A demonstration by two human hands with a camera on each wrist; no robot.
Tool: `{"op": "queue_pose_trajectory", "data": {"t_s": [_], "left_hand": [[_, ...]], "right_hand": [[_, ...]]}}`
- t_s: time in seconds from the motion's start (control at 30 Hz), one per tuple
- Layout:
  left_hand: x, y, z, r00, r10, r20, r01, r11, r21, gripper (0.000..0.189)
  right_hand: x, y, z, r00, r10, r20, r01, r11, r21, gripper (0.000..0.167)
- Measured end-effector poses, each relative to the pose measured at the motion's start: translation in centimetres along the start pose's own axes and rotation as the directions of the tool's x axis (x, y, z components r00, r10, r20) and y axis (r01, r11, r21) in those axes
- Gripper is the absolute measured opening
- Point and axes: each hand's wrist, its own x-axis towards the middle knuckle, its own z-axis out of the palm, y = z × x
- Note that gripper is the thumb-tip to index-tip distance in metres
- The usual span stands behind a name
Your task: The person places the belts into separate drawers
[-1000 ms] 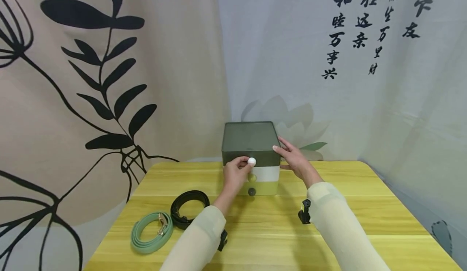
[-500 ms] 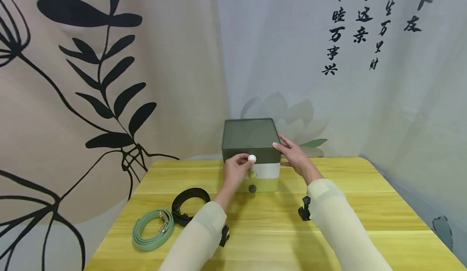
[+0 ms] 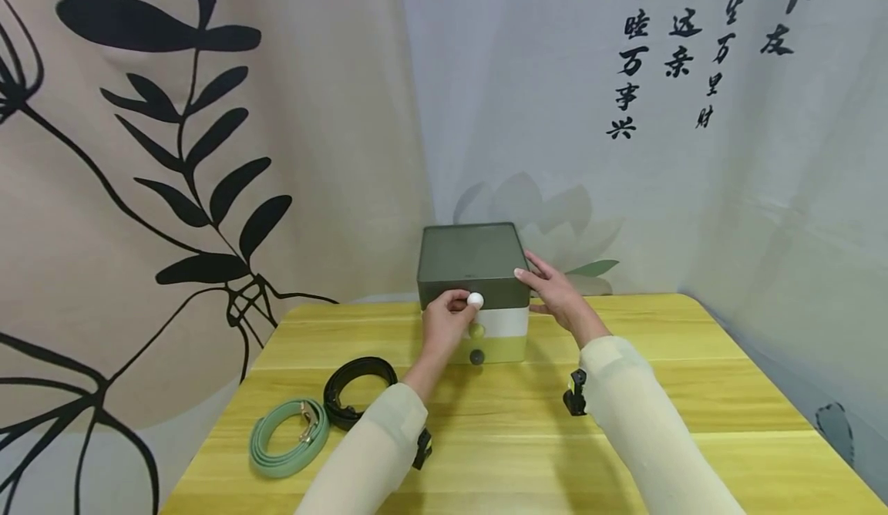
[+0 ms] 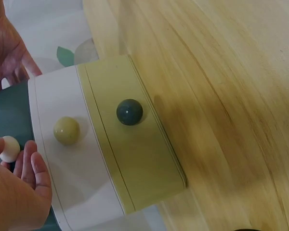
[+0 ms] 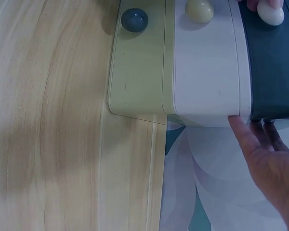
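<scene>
1. The three-tier drawer box [image 3: 475,253] stands at the far, 12 o'clock side of the tabletop [image 3: 513,453]. Its dark top drawer [image 3: 502,295], white middle drawer [image 3: 505,322] and yellow-green bottom drawer [image 3: 506,350] all look closed.
2. The left hand [image 3: 444,322] comes in from 8 o'clock, pinching the white knob [image 3: 475,300] of the top drawer. The yellow knob [image 3: 476,331] and dark knob [image 3: 476,357] lie below at 6 o'clock, untouched.
3. The right hand [image 3: 559,301], at the box's 3 o'clock, grasps no handle; its thumb rests by the top front corner, its extended fingers against the side, apparently bracing.
4. Over the last second, little changes: both hands keep their places and no gap opens. The whole scene slips slightly in the head view, probably head movement. The work seems paused at a ready grip.
5. Out at 8 o'clock lie a coiled black belt [image 3: 332,395] and, beyond it, a coiled green belt [image 3: 258,439].
</scene>
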Motion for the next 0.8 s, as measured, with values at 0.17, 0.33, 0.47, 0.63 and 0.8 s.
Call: {"op": "queue_pose_trajectory", "data": {"t_s": [0.17, 0.33, 0.47, 0.63, 0.8], "left_hand": [[-0.2, -0.2, -0.2, 1.0, 0.019, -0.003, -0.019, 1.0, 0.011, 0.023], [-0.5, -1.0, -0.7, 1.0, 0.0, -0.016, -0.001, 1.0, -0.021, 0.028], [-0.8, -1.9, -1.1, 1.0, -0.003, -0.029, 0.002, 1.0, -0.02, 0.027], [-1.1, -3.2, -1.2, 0.999, 0.018, -0.037, -0.018, 1.0, 0.009, 0.025], [-1.6, -4.6, -0.7, 1.0, 0.005, -0.009, -0.005, 1.0, -0.002, 0.025]], "right_hand": [[0.0, 0.0, 0.0, 1.0, 0.004, -0.009, -0.004, 1.0, -0.006, 0.075], [0.0, 0.0, 0.0, 1.0, 0.002, -0.001, -0.002, 1.0, -0.01, 0.075], [0.1, -0.1, -0.1, 1.0, 0.002, 0.004, -0.002, 1.0, -0.01, 0.075], [0.0, -0.2, 0.0, 1.0, 0.01, 0.0, -0.01, 1.0, -0.006, 0.074], [-0.1, -0.1, 0.0, 1.0, 0.016, 0.001, -0.016, 1.0, 0.003, 0.074]]}}
